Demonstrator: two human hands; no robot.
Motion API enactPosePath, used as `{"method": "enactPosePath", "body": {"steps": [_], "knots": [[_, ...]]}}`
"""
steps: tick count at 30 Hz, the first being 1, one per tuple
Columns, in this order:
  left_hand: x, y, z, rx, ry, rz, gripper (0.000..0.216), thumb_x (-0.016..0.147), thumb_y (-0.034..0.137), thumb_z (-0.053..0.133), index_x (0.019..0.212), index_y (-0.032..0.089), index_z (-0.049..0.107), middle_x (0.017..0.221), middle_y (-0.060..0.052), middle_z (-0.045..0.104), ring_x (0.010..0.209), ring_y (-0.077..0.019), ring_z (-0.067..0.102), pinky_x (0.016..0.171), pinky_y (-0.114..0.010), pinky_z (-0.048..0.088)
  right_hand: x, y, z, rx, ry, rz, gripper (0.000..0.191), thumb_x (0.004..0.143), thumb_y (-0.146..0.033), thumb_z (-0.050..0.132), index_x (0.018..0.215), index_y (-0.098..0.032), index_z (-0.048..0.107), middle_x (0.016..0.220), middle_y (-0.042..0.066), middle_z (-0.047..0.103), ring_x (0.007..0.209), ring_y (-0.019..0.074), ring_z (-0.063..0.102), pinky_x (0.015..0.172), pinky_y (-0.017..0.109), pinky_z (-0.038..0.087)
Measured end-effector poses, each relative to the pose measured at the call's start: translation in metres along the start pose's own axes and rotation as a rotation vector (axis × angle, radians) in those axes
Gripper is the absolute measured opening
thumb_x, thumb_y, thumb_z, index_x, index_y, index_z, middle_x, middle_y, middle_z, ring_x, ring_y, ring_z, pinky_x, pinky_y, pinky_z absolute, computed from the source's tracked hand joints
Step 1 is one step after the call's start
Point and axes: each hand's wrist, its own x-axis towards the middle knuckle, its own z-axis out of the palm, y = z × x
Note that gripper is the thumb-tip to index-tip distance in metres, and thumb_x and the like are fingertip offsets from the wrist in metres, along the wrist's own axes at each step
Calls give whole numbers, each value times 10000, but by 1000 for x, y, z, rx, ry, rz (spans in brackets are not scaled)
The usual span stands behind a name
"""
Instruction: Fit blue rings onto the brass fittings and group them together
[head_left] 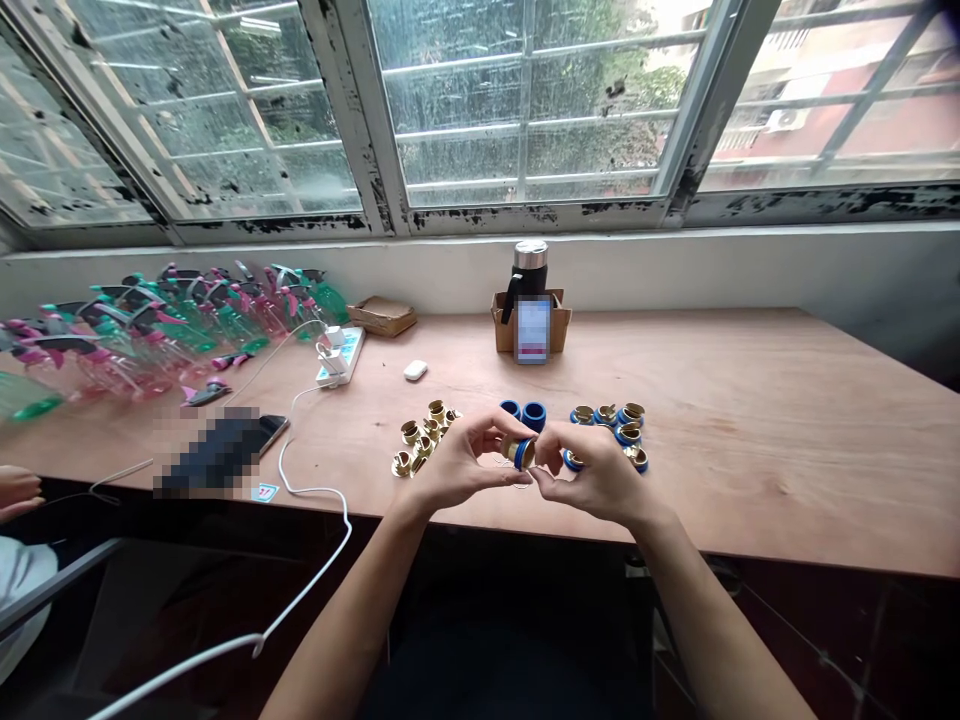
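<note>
Left hand (pixel 469 465) pinches a round brass fitting with a blue ring (pixel 523 453) in its fingertips, above the plywood bench (pixel 750 470); fingers mask part of it. Right hand (pixel 592 478) curled close, fingers nearly closed; hold unclear. Bare brass fittings (pixel 424 437) lie left, blue-ringed brass fittings (pixel 611 428) right, one half-hidden by that hand. Blue plastic rings (pixel 523 414) just beyond.

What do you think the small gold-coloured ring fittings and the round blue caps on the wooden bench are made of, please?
The small gold-coloured ring fittings look like brass, going by their bright metallic shine. The round blue caps look like moulded plastic, smooth and opaque, though rubber is possible. The wooden bench looks like bare plywood, with pale visible grain.
</note>
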Motion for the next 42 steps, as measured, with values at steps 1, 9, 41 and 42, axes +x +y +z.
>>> {"method": "enactPosePath", "body": {"steps": [1, 9, 41, 42], "knots": [[-1, 1, -1, 7, -3, 26, 424, 761, 283, 960, 1102, 166, 738, 1175, -124, 739, 1070, -236, 740, 965, -388, 602, 0, -2, 1, -53, 14, -36, 143, 880, -185, 703, 815, -252, 595, 748, -5, 650, 663, 162, 591, 633, 304, 461], [-4, 4, -1, -36, -31, 130, 369, 754, 159, 951, 1075, 181, 770, 1164, -115, 749, 1115, -236, 738, 901, -321, 614, -4, -19, -1, -198, 36, -226, 127, 988, -154, 636, 904, -249, 628, 796, 11, 677, 701, 154, 622, 641, 276, 473], [-2, -1, -3, -251, -14, 110, 414, 794, 319, 935, 1113, 196, 702, 1022, -56, 664, 927, -173, 671, 769, -266, 571, 3, -21, 6, 112, 206, -167, 46, 968, -194, 782, 969, -232, 755, 819, 8, 747, 716, 158, 674, 680, 299, 533], [-2, 0, -2, -244, 0, 97, 414, 812, 342, 920, 1129, 199, 695, 1037, -60, 667, 929, -176, 676, 765, -267, 572, 4, -20, 6, 111, 196, -151, 36, 976, -200, 771, 966, -233, 759, 820, 9, 747, 711, 157, 668, 680, 301, 531]]}}
